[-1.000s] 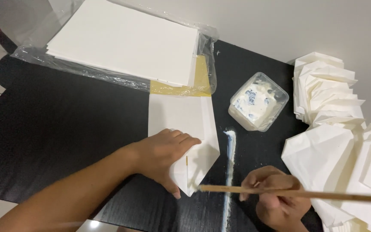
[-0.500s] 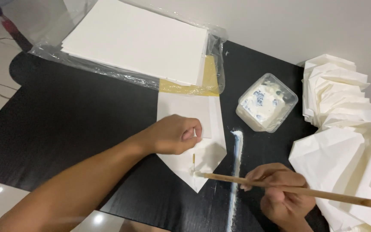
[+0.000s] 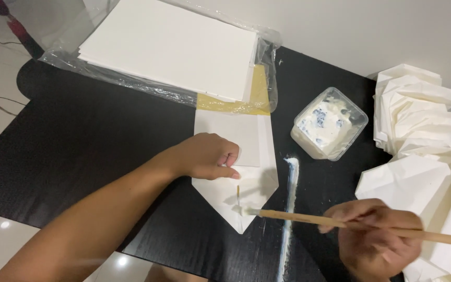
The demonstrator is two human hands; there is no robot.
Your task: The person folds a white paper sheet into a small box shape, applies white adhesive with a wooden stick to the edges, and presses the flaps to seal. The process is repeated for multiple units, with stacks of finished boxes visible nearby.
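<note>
Left hand point(image 3: 204, 156) presses flat, fingers together, pinning the folded white pointed paper sheet point(image 3: 236, 188) to the black desk point(image 3: 90, 141) while right hand point(image 3: 377, 237) grips a thin wooden stick point(image 3: 309, 218), tip dabbing paste on its flap

Left hand point(image 3: 204, 156) lies curled, palm down, forearm extended; right hand point(image 3: 379, 237) is fisted.

right hand point(image 3: 377, 237): we see it motion-blurred, its lower part cut off by the bottom edge.
wooden stick point(image 3: 361, 225): our view loses its far end at the right edge.
folded white paper point(image 3: 238, 172): partly hidden under our left hand point(image 3: 204, 156).
stack of folded paper pieces point(image 3: 424, 136): cut off at the right edge.
sheet stack in plastic wrap point(image 3: 173, 44): top runs past the upper edge.
</note>
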